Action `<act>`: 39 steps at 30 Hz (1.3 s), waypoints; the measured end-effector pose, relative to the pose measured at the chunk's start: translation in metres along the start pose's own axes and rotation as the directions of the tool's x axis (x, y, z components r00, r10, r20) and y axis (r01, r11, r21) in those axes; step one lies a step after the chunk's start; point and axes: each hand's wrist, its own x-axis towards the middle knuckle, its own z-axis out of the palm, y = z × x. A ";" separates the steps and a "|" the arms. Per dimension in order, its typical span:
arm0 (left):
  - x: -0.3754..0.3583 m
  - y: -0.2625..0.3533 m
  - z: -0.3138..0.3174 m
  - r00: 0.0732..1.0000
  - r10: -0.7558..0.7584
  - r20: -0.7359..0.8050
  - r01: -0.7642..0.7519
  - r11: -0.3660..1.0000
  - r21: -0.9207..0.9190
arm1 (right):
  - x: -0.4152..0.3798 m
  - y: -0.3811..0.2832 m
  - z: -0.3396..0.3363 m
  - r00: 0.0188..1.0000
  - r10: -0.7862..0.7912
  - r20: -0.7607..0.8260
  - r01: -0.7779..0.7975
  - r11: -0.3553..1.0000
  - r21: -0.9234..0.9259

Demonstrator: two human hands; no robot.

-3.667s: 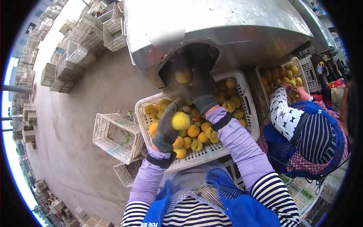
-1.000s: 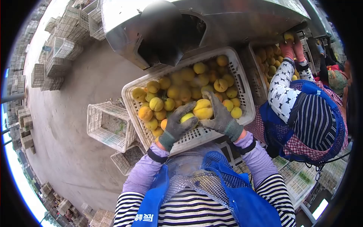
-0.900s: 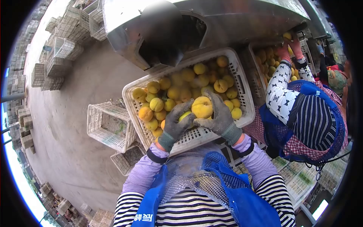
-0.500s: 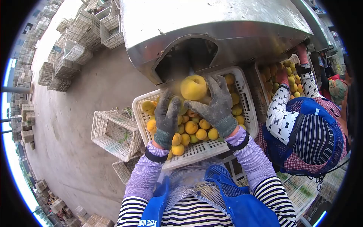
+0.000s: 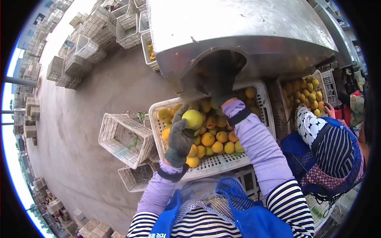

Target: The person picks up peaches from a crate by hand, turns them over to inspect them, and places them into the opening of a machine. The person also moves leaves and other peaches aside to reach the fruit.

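Peach (image 5: 193,118) gripped in gloved left hand (image 5: 180,137) above crate (image 5: 260,152); right hand (image 5: 219,85) inside machine opening (image 5: 214,71), its grip hidden.

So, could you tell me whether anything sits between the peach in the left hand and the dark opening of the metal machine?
Yes: the right hand and its forearm already fill the opening. The left hand holds its peach over the crate, short of it.
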 end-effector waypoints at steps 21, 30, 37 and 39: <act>0.029 -0.019 0.025 0.989 0.008 0.148 -0.017 0.998 0.059 | -0.049 -0.017 -0.073 0.960 0.196 0.202 -0.228 0.963 0.146; 0.020 -0.037 -0.047 0.966 -0.049 -0.255 0.120 0.955 0.271 | 0.001 0.039 0.016 0.999 0.028 0.047 -0.039 0.966 0.255; 0.047 -0.054 -0.064 0.948 0.169 0.270 -0.179 -0.418 0.890 | -0.082 0.104 -0.047 0.807 0.296 0.510 -0.338 0.941 -0.013; 0.062 -0.075 -0.063 0.944 -0.039 0.328 -0.271 -0.659 0.701 | -0.107 0.123 -0.026 0.758 0.375 0.534 -0.396 0.915 -0.081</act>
